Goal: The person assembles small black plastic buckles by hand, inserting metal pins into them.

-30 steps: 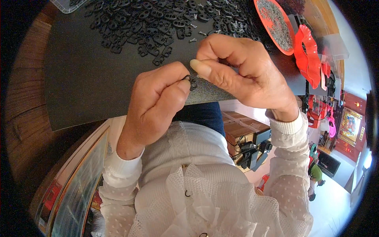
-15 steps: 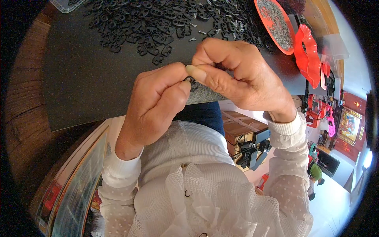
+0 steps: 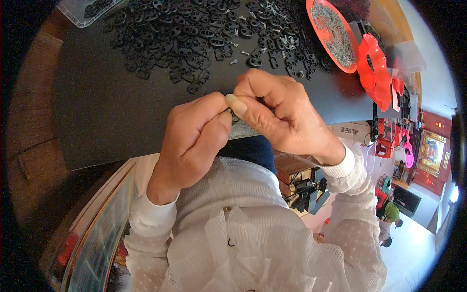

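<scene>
I start with the mat point(image 3: 116, 121), a dark sheet covering most of the table, its near edge just under my hands. Across its far half lies the heap point(image 3: 194, 39) of small black plastic parts, with loose screws scattered through it. At the far right sits the red dish point(image 3: 331, 34), filled with what look like small metal screws, and beside it some red plastic pieces point(image 3: 374, 73).

My left hand point(image 3: 189, 146) is curled nearly closed, thumb and forefinger pinching a small dark part point(image 3: 233, 117) at the tips. My right hand point(image 3: 277, 117) is likewise closed, its fingertips meeting the left hand's at that same part, thumb pressed along the top. So the part hangs between both hands, above the mat's near edge and well apart from the heap. Most of it is hidden by the fingers; I cannot tell its exact shape, or whether a screw is already seated.

To do this well, I judge that the left pinch should hold steady while the right does the fine work. Keeping the hands over the mat means a dropped piece lands where it can be found.
</scene>
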### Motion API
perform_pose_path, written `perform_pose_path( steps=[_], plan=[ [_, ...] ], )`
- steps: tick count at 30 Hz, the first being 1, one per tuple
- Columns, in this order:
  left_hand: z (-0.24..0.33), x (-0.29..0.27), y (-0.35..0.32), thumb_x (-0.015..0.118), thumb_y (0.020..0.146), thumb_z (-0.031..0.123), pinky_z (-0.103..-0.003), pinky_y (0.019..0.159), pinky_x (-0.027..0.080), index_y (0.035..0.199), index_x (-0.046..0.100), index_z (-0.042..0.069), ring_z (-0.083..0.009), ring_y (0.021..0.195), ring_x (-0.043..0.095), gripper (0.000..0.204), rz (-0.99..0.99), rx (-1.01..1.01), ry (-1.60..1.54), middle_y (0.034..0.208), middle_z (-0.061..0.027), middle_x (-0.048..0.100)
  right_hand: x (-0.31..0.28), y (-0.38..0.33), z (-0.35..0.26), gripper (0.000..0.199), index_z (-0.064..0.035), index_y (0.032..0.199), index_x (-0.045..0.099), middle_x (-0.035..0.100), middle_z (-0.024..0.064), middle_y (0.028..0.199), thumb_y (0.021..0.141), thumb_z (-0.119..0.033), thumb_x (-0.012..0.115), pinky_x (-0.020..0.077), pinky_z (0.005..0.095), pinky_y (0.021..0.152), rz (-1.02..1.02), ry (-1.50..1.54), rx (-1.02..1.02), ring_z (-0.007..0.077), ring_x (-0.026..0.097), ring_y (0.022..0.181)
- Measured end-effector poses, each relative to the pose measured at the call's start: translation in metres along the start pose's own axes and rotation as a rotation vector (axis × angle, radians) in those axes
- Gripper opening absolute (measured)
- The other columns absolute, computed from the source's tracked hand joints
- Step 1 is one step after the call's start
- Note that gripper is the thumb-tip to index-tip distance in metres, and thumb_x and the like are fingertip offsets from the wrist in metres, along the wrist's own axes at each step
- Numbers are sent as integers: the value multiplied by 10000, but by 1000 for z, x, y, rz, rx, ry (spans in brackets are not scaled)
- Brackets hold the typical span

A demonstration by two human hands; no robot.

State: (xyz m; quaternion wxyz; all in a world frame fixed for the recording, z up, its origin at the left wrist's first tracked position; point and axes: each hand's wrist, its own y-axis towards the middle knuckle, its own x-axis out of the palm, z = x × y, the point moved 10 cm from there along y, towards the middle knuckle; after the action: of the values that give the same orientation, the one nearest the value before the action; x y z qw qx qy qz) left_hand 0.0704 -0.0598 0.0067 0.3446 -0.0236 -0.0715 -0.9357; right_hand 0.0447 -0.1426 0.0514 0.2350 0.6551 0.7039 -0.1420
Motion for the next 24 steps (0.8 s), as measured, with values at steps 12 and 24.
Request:
perform_pose_path(
  steps=[12, 24],
  plan=[
    [6, -2, 2, 475, 857, 72, -307, 488, 324, 715, 448, -1, -126, 516, 381, 163, -9, 19, 27, 583, -60, 394, -7, -2, 0, 138, 12, 851, 554, 538, 148, 707, 906, -112, 576, 423, 366, 559, -45, 56, 41, 318, 549, 635],
    [6, -5, -1, 488, 863, 74, -305, 487, 328, 711, 453, 1, -123, 515, 393, 173, 2, -20, 31, 580, -54, 403, -1, -1, -13, 127, 8, 860, 532, 542, 155, 758, 887, -106, 584, 443, 409, 599, -74, -65, -125, 357, 560, 696]
  ],
)
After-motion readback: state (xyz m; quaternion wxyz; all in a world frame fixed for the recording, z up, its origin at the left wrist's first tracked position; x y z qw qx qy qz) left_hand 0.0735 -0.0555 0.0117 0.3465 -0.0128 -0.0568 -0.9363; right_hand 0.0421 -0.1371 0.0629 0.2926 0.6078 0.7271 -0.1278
